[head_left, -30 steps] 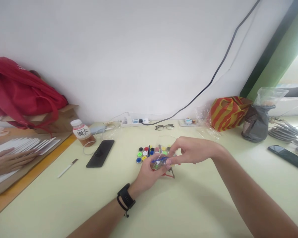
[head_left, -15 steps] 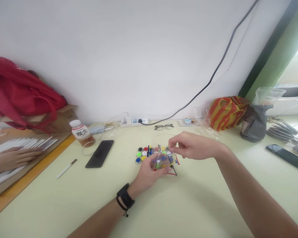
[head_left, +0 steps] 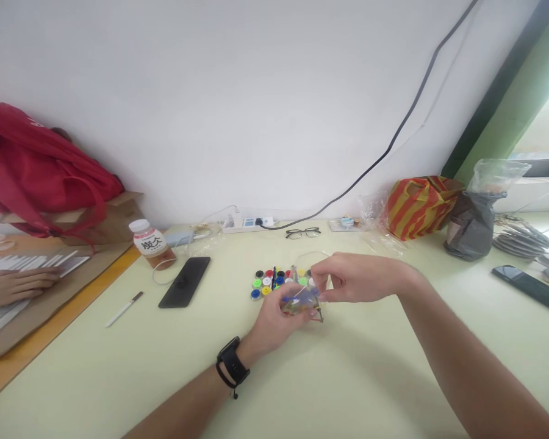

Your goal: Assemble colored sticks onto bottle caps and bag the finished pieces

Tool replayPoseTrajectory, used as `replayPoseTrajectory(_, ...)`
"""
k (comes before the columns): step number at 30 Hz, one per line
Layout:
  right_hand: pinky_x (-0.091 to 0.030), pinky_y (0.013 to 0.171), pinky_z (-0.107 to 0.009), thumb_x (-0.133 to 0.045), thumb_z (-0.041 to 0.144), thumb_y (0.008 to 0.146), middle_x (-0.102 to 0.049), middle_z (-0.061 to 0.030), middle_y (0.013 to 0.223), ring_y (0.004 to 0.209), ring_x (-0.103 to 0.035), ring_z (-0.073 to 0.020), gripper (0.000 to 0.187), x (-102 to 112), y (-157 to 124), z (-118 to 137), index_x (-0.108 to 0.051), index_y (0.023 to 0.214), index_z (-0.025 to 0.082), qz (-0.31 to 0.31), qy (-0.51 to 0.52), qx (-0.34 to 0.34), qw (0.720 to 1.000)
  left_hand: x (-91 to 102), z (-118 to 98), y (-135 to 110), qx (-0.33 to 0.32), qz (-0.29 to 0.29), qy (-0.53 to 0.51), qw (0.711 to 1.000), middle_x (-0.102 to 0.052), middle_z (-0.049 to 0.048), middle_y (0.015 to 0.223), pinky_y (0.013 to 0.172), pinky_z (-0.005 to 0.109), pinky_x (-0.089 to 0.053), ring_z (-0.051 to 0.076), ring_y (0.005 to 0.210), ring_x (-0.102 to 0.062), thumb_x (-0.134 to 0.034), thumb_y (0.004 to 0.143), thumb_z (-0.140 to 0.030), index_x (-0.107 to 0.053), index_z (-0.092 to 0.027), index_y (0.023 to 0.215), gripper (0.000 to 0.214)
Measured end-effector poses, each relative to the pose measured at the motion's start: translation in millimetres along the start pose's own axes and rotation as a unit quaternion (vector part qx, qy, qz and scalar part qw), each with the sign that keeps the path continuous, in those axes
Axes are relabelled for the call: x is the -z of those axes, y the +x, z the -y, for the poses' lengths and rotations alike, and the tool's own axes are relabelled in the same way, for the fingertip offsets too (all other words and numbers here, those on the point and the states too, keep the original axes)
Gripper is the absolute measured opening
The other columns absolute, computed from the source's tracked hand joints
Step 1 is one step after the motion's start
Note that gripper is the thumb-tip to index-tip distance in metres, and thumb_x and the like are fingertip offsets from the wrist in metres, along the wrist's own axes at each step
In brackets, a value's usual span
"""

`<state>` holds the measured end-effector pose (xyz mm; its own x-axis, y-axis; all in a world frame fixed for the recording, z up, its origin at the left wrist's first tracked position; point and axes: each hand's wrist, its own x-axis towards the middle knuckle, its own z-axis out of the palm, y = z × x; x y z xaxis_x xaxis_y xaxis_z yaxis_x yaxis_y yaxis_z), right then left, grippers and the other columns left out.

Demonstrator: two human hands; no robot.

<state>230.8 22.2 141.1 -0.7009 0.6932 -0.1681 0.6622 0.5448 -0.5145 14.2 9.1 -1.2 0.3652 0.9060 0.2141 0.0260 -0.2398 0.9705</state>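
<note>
Plastic assembly point(head_left: 297, 302), see-through with blue parts and thin sticks, sits in my left hand point(head_left: 271, 320) over the middle of the pale green table point(head_left: 274, 396). That hand is curled part-closed around it, thumb along the near side, fingers on the far left side, so I have hold of it; the palm hides some of it. My right hand point(head_left: 354, 277) comes in from the right, index finger and thumb bent nearly together at the assembly's right edge; can't tell if the tips grip a part or only touch. Dark stick end pokes out below, near my left thumb.

Just beyond my hands: rows of round coloured caps point(head_left: 266, 282), blue, green, white, yellow, red, black, partly covered by my fingers. Black watch point(head_left: 232, 361) on my left wrist.

Left of the caps: black smartphone point(head_left: 184, 282) lying flat, white pen point(head_left: 124, 309) with a brown end nearer me, drink bottle point(head_left: 152, 245) upright beyond the pen. Far side: eyeglasses point(head_left: 302, 233), white power strip point(head_left: 248, 225) by the wall, black cable point(head_left: 388, 149) running up to the right. Far right: red-and-yellow striped bag point(head_left: 416, 207) beside a grey bag point(head_left: 471, 225). Far left: red backpack point(head_left: 41, 164) on a cardboard box point(head_left: 119, 216); a co-worker's hand point(head_left: 22, 285) rests on white strips point(head_left: 13, 263).
</note>
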Motion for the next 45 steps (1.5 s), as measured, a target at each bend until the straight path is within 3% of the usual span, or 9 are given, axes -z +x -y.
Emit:
replayPoseTrajectory(5,-0.045,0.063,-0.025,-0.060,0.020,0.089,-0.072,-0.0026,0.092,0.077,-0.065,-0.0160,0.003,1,-1,-2,-0.063,0.091,0.021,0.014,0.019,0.002,1.000,0.1,-8,0,0.006,0.016,0.008,1.000,-0.074,0.0101,0.105,0.089,0.039,-0.059,0.027,0.100,-0.070,-0.084,0.080,-0.034,-0.073,-0.017,0.107,0.034)
replayPoseTrajectory(11,-0.045,0.067,-0.027,-0.059,0.021,0.091,-0.072,-0.0031,0.093,0.080,-0.065,-0.0176,0.010,7,-6,2,-0.067,0.096,0.023,-0.073,-0.004,0.013,0.997,2.9,-20,-3,0.041,0.106,-0.040,0.993,-0.076,0.0102,0.113,0.094,0.040,-0.058,0.028,0.104,-0.072,-0.084,0.081,-0.035,-0.070,-0.019,0.121,0.045)
replayPoseTrajectory(17,-0.048,0.078,-0.031,-0.057,0.037,0.097,-0.073,-0.0056,0.105,0.096,-0.064,-0.0219,0.020,-10,-13,2,-0.070,0.106,0.025,-0.105,0.026,0.043,0.993,2.6,-12,3,0.015,0.042,-0.078,0.996,-0.075,0.0122,0.121,0.097,0.037,-0.057,0.028,0.114,-0.070,-0.073,0.091,-0.042,-0.072,-0.019,0.120,0.037)
replayPoseTrajectory(22,-0.048,0.069,-0.029,-0.063,0.048,0.094,-0.072,-0.0055,0.098,0.077,-0.061,-0.0173,0.028,-29,-18,-5,-0.069,0.104,0.022,-0.183,0.043,0.007,0.982,1.4,-10,4,-0.013,0.022,-0.037,0.999,-0.078,0.0109,0.113,0.092,0.035,-0.058,0.026,0.105,-0.073,-0.069,0.094,-0.042,-0.077,-0.018,0.114,0.031)
replayPoseTrajectory(26,-0.046,0.068,-0.028,-0.066,0.049,0.091,-0.073,-0.0056,0.097,0.077,-0.063,-0.0181,0.028,-32,-18,-4,-0.073,0.099,0.022,-0.130,0.019,0.018,0.991,0.3,-13,1,-0.003,0.027,-0.005,1.000,-0.079,0.0100,0.111,0.083,0.032,-0.059,0.026,0.099,-0.074,-0.070,0.093,-0.043,-0.077,-0.019,0.114,0.032)
replayPoseTrajectory(32,-0.046,0.075,-0.031,-0.070,0.057,0.085,-0.075,-0.0068,0.100,0.094,-0.068,-0.0262,0.036,-16,-12,-4,-0.076,0.099,0.024,-0.062,-0.045,-0.027,0.997,-0.6,-13,1,-0.009,0.024,-0.008,1.000,-0.079,0.0094,0.106,0.083,0.033,-0.059,0.025,0.095,-0.074,-0.062,0.098,-0.045,-0.078,-0.017,0.111,0.034)
replayPoseTrajectory(40,-0.049,0.063,-0.026,-0.073,0.063,0.080,-0.077,-0.0050,0.097,0.065,-0.071,-0.0166,0.045,3,-1,-4,-0.076,0.097,0.022,0.030,0.045,-0.025,0.998,-2.6,-16,0,0.010,-0.063,-0.074,0.995,-0.082,0.0095,0.096,0.076,0.036,-0.063,0.027,0.085,-0.076,-0.078,0.085,-0.045,-0.084,-0.017,0.094,0.030)
replayPoseTrajectory(43,-0.050,0.063,-0.026,-0.073,0.066,0.080,-0.077,-0.0040,0.088,0.063,-0.072,-0.0175,0.048,3,2,-1,-0.078,0.098,0.022,0.064,0.065,-0.020,0.996,-3.3,-22,-2,0.059,-0.055,-0.131,0.988,-0.081,0.0107,0.104,0.065,0.037,-0.065,0.029,0.083,-0.077,-0.080,0.082,-0.049,-0.083,-0.018,0.101,0.037)
replayPoseTrajectory(45,-0.050,0.063,-0.026,-0.074,0.066,0.078,-0.076,-0.0036,0.083,0.061,-0.072,-0.0179,0.049,3,4,0,-0.079,0.099,0.021,0.070,0.058,-0.019,0.996,-3.1,-23,-2,0.070,-0.052,-0.152,0.984,-0.081,0.0110,0.105,0.070,0.039,-0.065,0.029,0.086,-0.078,-0.079,0.083,-0.050,-0.083,-0.018,0.104,0.039)
